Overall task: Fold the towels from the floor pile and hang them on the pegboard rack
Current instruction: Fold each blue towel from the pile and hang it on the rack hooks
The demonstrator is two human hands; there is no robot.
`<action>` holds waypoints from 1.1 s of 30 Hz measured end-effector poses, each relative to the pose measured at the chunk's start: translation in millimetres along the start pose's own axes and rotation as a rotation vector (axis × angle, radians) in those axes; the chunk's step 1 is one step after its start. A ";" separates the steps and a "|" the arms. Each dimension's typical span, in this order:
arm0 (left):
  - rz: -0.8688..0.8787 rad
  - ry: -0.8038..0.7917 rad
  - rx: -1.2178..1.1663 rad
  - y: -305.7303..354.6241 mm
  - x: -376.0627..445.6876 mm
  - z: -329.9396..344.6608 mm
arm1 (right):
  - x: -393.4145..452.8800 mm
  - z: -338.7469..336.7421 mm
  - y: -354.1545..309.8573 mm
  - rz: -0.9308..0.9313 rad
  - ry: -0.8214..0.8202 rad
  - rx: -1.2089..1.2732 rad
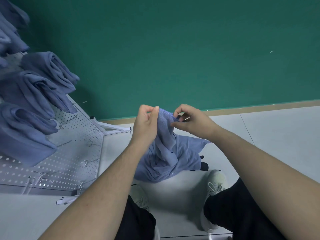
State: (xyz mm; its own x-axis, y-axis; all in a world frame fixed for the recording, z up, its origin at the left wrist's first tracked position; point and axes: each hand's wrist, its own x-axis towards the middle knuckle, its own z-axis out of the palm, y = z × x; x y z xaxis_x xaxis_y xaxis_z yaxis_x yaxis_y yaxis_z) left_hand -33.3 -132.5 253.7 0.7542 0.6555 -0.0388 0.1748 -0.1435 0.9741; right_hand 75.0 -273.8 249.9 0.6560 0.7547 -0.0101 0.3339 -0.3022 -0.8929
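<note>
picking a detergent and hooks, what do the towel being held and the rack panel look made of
Towel: soft blue woven cloth, likely microfibre or cotton; matte, limp folds, fine textured weave at the pinched edge.
Rack panel: looks like white painted sheet metal; smooth, slightly glossy, regular punched holes.

Hanging towels cut off at left edge, dark object mostly hidden behind towel

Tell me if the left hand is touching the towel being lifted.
Touching. The head view shows the left hand pinching the top edge of the towel, thumb and fingers closed on the fabric.
</note>
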 end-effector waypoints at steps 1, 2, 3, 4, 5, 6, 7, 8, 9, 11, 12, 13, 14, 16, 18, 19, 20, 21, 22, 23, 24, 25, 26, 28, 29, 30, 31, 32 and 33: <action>-0.002 0.005 0.000 0.5 -0.2 -0.5 | 0.5 -0.5 0.7 0.004 -0.019 -0.014; -0.004 0.015 0.000 0.6 0.1 -1.2 | 1.0 -1.3 1.4 -0.001 -0.030 -0.040; -0.008 0.027 0.006 0.7 0.6 -2.6 | 1.9 -2.5 3.0 -0.017 -0.039 -0.088; -0.013 0.038 0.018 0.3 1.0 -3.8 | 2.6 -4.6 4.5 -0.035 -0.053 -0.145; -0.019 0.042 0.033 0.2 1.0 -4.9 | 2.9 -7.1 5.6 -0.038 -0.073 -0.211; -0.021 0.041 0.047 -0.2 1.0 -5.6 | 2.9 -10.0 6.0 -0.028 -0.094 -0.280; -0.015 0.036 0.063 -0.5 1.0 -6.1 | 3.6 -12.4 8.0 -0.011 -0.099 -0.376; -0.006 0.035 0.092 -1.3 1.5 -6.3 | 3.9 -14.1 9.2 0.000 -0.096 -0.508; 0.007 0.035 0.130 -1.6 1.2 -6.6 | 3.9 -15.7 8.8 0.001 -0.076 -0.657; 0.055 0.041 0.232 -2.1 1.0 -7.2 | 4.2 -20.4 5.3 -0.022 -0.005 -0.812; 0.087 0.039 0.287 -2.4 0.7 -7.4 | 4.9 -22.4 5.7 -0.025 0.024 -0.807; 0.112 0.037 0.329 -2.4 0.0 -7.7 | 5.2 -24.6 6.0 -0.017 0.035 -0.770; 0.122 0.045 0.352 -2.4 -0.2 -8.3 | 6.1 -26.6 7.0 0.000 0.033 -0.711; 0.109 0.074 0.347 -3.2 1.5 -8.9 | 6.9 -28.4 7.7 0.027 0.030 -0.599; 0.092 0.091 0.303 -4.0 3.2 -8.6 | 5.2 -29.4 6.9 0.031 0.031 -0.573; 0.086 0.091 0.272 -4.0 4.0 -8.4 | 3.9 -31.2 6.2 0.032 0.029 -0.552; 0.079 0.090 0.243 -4.2 4.9 -8.8 | 2.6 -34.1 6.0 0.041 0.022 -0.521; 0.071 0.085 0.222 -3.5 5.3 -10.3 | 1.1 -37.7 6.0 0.053 0.007 -0.477; 0.060 0.072 0.210 -3.0 5.5 -12.1 | -0.7 -41.4 7.0 0.066 -0.007 -0.434; 0.050 0.048 0.205 -2.4 5.7 -13.9 | -2.3 -45.0 8.6 0.074 -0.009 -0.400; 0.045 0.017 0.207 -2.6 5.6 -15.4 | -3.6 -48.3 10.4 0.074 -0.001 -0.371; 0.044 -0.016 0.214 -2.9 4.8 -16.3 | -4.9 -50.8 12.3 0.067 0.016 -0.331; 0.046 -0.045 0.219 -3.3 3.8 -16.6 | -5.7 -52.7 14.1 0.053 0.037 -0.275; 0.056 -0.089 0.212 -4.7 3.1 -17.0 | -7.8 -55.0 15.0 0.028 0.065 -0.177; 0.062 -0.105 0.212 -6.1 3.2 -17.4 | -9.1 -56.1 14.4 0.019 0.071 -0.158; 0.067 -0.118 0.218 -7.1 3.2 -17.8 | -10.4 -57.1 14.0 0.016 0.078 -0.146; 0.071 -0.133 0.226 -7.4 2.7 -18.3 | -11.9 -58.5 13.2 0.016 0.091 -0.133; 0.082 -0.145 0.238 -7.0 1.6 -18.4 | -13.6 -59.9 12.2 0.015 0.108 -0.124; 0.098 -0.149 0.255 -6.3 0.0 -18.5 | -15.7 -61.1 10.6 0.009 0.121 -0.124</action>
State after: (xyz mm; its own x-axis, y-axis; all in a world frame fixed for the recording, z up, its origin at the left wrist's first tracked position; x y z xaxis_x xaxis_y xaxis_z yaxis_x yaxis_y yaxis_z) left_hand -46.2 -117.8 251.7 0.8563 0.5164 0.0016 0.2362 -0.3944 0.8881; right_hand 109.6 -324.5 268.1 0.7339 0.6779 0.0429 0.4034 -0.3840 -0.8306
